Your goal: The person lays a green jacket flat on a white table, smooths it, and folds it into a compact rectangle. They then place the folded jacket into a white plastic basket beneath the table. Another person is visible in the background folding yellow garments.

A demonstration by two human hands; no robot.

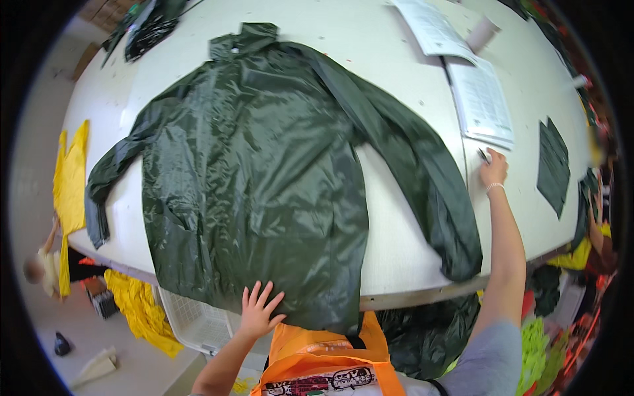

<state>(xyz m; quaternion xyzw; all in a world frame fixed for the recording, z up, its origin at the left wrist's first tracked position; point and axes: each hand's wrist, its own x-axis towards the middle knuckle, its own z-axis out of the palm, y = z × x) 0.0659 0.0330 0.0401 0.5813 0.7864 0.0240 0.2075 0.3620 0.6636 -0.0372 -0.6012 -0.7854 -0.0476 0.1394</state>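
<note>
A dark green, shiny raincoat lies spread on the white table, its collar at the far side and both sleeves out. My left hand rests on the coat's near hem with its fingers spread. Out to the right, beyond the coat's right sleeve, my right hand is closed on a small dark and metallic tool, too small to make out fully. That hand is at the table surface, just below a stack of printed sheets.
A white roll stands behind the sheets. A dark green fabric piece lies at the right, a yellow garment at the left edge. Below the table are a white crate and yellow cloth. Another person is at the far left.
</note>
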